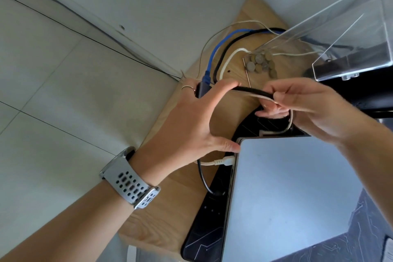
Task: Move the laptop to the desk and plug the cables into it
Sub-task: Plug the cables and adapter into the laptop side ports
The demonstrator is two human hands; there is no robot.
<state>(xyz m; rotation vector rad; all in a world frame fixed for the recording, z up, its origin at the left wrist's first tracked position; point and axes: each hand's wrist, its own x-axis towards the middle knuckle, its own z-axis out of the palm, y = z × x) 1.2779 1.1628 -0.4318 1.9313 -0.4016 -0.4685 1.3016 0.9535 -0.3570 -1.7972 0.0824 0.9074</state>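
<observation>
A closed silver laptop [293, 195] lies on a black desk mat [200, 240] on the wooden desk [161, 204]. A white plug [225, 161] sits in its left edge, and a thin black cable [202, 178] runs to that edge lower down. My left hand [191, 123] holds a dark adapter [202, 90] with a blue cable [214, 53] plugged into it; its thumb touches the laptop's corner. My right hand [308, 108] pinches a black braided cable [253, 91] and a beige cable [290, 121] above the laptop's far edge.
A clear acrylic stand [344, 34] sits at the desk's far right, with a pile of coins [260, 64] beneath it. Black, white and thin beige cables loop across the far desk. The desk's left edge drops to a tiled floor [53, 91].
</observation>
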